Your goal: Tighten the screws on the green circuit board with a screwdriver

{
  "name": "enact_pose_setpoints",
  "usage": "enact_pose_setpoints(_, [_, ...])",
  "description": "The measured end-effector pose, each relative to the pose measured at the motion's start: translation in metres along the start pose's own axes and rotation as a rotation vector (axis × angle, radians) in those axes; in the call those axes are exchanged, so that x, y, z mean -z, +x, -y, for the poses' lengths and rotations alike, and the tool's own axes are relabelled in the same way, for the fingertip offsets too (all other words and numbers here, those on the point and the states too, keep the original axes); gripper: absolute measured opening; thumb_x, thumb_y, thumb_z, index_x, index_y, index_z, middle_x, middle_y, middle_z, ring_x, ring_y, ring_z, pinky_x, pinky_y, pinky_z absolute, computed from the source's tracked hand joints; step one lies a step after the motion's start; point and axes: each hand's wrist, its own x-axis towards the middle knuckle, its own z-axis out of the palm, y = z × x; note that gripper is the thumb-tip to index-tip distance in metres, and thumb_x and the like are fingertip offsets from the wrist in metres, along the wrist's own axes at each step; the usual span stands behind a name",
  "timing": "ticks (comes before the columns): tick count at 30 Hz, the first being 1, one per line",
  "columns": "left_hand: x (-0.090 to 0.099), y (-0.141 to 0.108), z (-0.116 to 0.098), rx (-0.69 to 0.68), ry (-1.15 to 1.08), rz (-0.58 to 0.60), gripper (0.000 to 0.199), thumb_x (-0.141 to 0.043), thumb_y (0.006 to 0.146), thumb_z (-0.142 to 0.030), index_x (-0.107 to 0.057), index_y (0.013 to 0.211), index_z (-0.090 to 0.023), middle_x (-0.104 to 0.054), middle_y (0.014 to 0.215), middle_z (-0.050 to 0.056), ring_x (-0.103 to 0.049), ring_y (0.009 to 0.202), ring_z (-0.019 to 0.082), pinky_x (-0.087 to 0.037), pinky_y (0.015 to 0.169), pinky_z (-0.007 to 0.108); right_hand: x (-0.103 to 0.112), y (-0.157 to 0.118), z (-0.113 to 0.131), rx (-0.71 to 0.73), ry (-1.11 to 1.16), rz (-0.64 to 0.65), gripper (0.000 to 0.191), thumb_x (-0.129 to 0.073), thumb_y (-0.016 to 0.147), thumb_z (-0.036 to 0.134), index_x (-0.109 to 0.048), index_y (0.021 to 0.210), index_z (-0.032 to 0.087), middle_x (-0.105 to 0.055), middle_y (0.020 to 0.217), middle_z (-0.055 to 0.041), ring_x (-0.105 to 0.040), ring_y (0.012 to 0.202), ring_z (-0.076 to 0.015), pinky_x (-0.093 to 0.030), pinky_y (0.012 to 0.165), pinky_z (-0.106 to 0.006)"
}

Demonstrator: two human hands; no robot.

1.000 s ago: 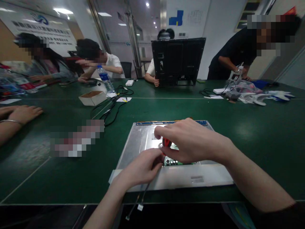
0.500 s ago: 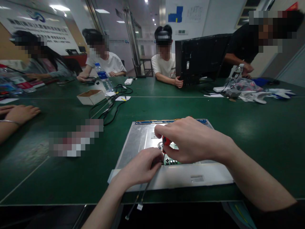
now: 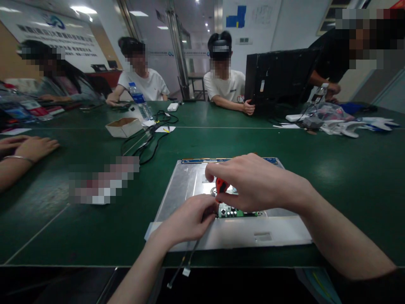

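A silver flat display panel [image 3: 183,185] lies on the green table in front of me, a white strip [image 3: 234,236] along its near edge. On its middle sits a green circuit board [image 3: 242,213], partly covered by my hands. My right hand [image 3: 253,181] is closed around the red-and-black handle of a screwdriver [image 3: 221,185], held upright over the board's left end. Beside the screwdriver's lower end, my left hand [image 3: 194,215] is closed at the board's edge; what its fingertips pinch is hidden. Thin cables [image 3: 186,264] with small connectors hang below it over the table edge.
Left of the panel are black cables [image 3: 155,147], an open white box [image 3: 124,128] and a bottle [image 3: 139,101]. Another person's hands [image 3: 31,152] rest at far left. Across the table a person holds a black monitor [image 3: 281,82]. Gloves [image 3: 341,128] and a plastic bag lie right.
The view has shifted slightly, so most things sit a little further right. Across the table the black monitor has moved right with the person's hand on it. My hands stay at the board.
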Motion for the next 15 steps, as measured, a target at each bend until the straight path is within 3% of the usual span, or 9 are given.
enact_pose_setpoints(4, [0.0002, 0.0001, -0.0008, -0.01, 0.019, -0.005, 0.01, -0.049, 0.079, -0.01, -0.055, 0.077, -0.018, -0.058, 0.072, 0.0, -0.051, 0.063, 0.015, -0.036, 0.057, 0.027, -0.0012, 0.0014, 0.0004, -0.045, -0.077, -0.01, 0.021, -0.059, 0.088, 0.041, -0.058, 0.087, 0.02, -0.067, 0.073, -0.0011, -0.054, 0.059, -0.0132, -0.019, 0.051, -0.026])
enact_pose_setpoints(9, [0.0, 0.0011, 0.0004, 0.036, 0.025, 0.039, 0.008, -0.05, 0.079, -0.012, -0.056, 0.076, -0.018, -0.059, 0.072, 0.001, -0.052, 0.064, 0.016, -0.038, 0.057, 0.027, 0.0008, 0.0007, 0.0028, -0.021, -0.054, -0.023, 0.006, -0.057, 0.085, 0.024, -0.057, 0.089, 0.02, -0.065, 0.074, -0.0002, -0.052, 0.059, -0.0126, -0.018, 0.049, -0.026])
enact_pose_setpoints(11, [-0.0001, 0.0012, 0.0005, 0.036, 0.006, 0.043, 0.009, -0.05, 0.08, -0.012, -0.057, 0.079, -0.018, -0.061, 0.075, 0.001, -0.054, 0.066, 0.017, -0.04, 0.059, 0.028, 0.0019, 0.0002, 0.0037, 0.005, -0.016, -0.016, 0.009, -0.057, 0.084, 0.021, -0.056, 0.093, 0.019, -0.066, 0.078, -0.0005, -0.053, 0.061, -0.0129, -0.02, 0.05, -0.026])
enact_pose_setpoints(15, [0.001, 0.0012, -0.0017, 0.008, -0.031, 0.016, 0.011, -0.048, 0.081, -0.012, -0.057, 0.078, -0.018, -0.062, 0.075, 0.001, -0.055, 0.067, 0.016, -0.042, 0.06, 0.028, 0.0005, 0.0024, 0.0051, -0.039, -0.066, -0.036, 0.021, -0.058, 0.088, 0.04, -0.059, 0.087, 0.019, -0.066, 0.073, -0.0016, -0.054, 0.06, -0.0139, -0.02, 0.051, -0.026])
